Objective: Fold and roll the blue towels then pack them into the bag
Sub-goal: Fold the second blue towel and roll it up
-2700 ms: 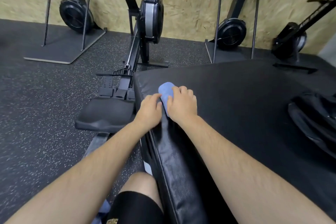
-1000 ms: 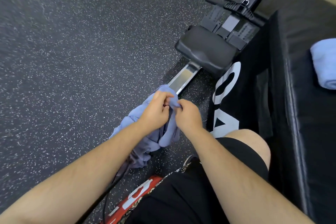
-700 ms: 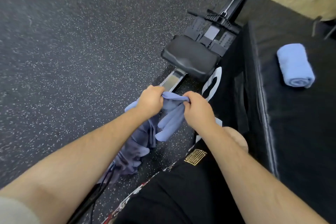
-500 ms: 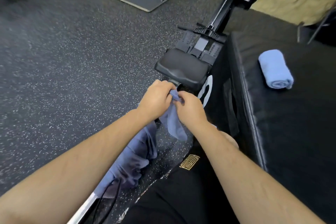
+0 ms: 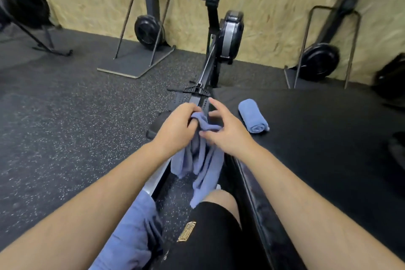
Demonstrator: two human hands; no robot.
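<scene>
— Looking down from the head view, what have you got hold of?
— A towel [image 5: 205,160]. My left hand [image 5: 177,126] has its fingers clenched round the bunched top. My right hand [image 5: 226,136] pinches the same edge just beside it, thumb underneath and forefinger lifted clear. The rest hangs between my forearms, its low end down by my knee [image 5: 221,196].
— Where is that against the bench?
— Just off the left edge of the bench [image 5: 317,138], in the air above the rail of the rower [image 5: 230,35].
— Anything on the bench itself?
— One roll [image 5: 253,118], near the far left corner. It lies apart from my right hand, spiral end toward me.
— Any other cloth?
— A crumpled blue heap [image 5: 133,232] lies low by my left forearm. Whether it rests on the rail or the floor [image 5: 65,127], I cannot tell.
</scene>
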